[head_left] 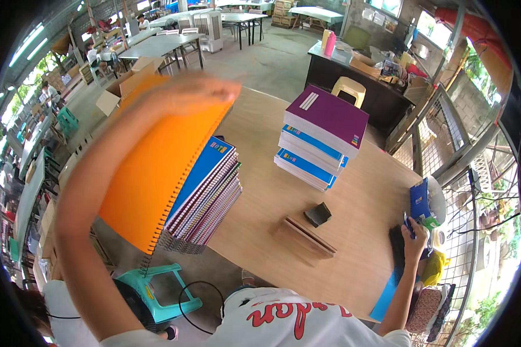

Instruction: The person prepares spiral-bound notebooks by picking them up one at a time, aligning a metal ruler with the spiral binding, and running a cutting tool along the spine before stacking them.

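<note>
My left hand [200, 94], smeared by motion, is at the upper edge of an orange spiral-bound notebook [156, 162]; its fingers look stretched, but I cannot tell whether they grip. The notebook lies tilted over the left of a stack of spiral notebooks [205, 199], topped by a blue cover. A loose end of its black coil [145, 267] sticks out below. At the table's right edge my right hand [415, 238] is closed around a small blue-handled tool [410, 224], its exact kind unclear. Beside that hand lies a dark cloth-like thing [396, 248].
A tall book stack [327, 118] with a purple top stands at the far middle of the table [255, 225]. Nearer are a small black box [318, 214] and a wooden block [307, 236]. A teal stool [162, 289] stands lower left. Wire mesh [460, 248] borders the right.
</note>
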